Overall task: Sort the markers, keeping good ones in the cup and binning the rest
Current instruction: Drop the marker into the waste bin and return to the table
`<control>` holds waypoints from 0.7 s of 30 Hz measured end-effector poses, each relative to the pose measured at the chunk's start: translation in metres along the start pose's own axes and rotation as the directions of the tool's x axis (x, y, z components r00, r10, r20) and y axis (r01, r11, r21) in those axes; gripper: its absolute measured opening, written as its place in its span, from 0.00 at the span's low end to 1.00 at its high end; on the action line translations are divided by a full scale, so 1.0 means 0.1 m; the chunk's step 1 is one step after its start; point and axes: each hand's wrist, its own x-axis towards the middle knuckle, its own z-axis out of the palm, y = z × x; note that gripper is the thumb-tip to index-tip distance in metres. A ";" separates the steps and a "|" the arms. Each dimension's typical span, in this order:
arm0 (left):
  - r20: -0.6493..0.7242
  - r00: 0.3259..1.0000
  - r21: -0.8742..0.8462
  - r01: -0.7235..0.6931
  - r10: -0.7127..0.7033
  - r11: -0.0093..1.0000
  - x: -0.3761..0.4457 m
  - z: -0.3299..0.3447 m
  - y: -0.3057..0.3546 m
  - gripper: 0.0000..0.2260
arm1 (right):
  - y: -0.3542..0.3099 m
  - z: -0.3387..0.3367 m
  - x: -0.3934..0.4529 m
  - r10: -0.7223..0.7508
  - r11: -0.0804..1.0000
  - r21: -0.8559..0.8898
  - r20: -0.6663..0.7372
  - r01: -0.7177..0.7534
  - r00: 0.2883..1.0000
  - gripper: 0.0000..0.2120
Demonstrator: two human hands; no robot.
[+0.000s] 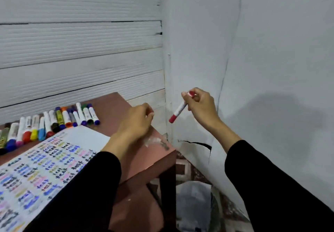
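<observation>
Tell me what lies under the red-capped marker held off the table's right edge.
Below the red-capped white marker, pinched by the right hand, lies patterned floor and a pale crumpled bag, possibly the bin. Its contents cannot be seen.

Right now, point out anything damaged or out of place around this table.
The wall beside the table is cracked: a dark line runs down it to a broken, gaping patch near the table's corner. The tabletop's finish is worn pale at that corner. The right hand holds a red marker out past the table's edge.
</observation>
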 end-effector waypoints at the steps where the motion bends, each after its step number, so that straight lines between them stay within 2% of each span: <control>1: 0.009 1.000 0.023 0.005 -0.005 1.000 0.00 0.10 0.04 0.04 | 0.17 -0.05 -0.05 0.012 0.997 -0.072 -0.010 -0.013 1.000 0.11; 5: 0.019 0.999 0.109 0.028 -0.030 0.994 -0.05 0.29 0.10 0.10 | 0.76 -0.05 -0.27 0.116 0.952 -0.293 0.089 -0.085 0.989 0.09; 9: 0.033 0.996 0.093 0.077 -0.080 0.993 -0.07 0.34 0.05 0.13 | 1.36 0.10 -0.51 0.291 0.883 -0.427 0.176 -0.193 0.941 0.11; 14: 0.052 0.995 0.099 0.076 -0.081 0.992 -0.08 0.32 0.06 0.15 | 1.95 0.34 -0.86 0.520 0.763 -0.566 0.248 -0.314 0.817 0.08; 19: 0.032 0.995 0.088 0.093 -0.097 0.992 -0.10 0.34 0.10 0.14 | 2.33 0.47 -1.15 0.627 0.694 -0.638 0.308 -0.334 0.716 0.03; 21: 0.022 0.996 0.094 0.089 -0.092 0.992 -0.10 0.34 0.10 0.14 | 2.50 0.50 -1.21 0.674 0.643 -0.685 0.291 -0.344 0.679 0.08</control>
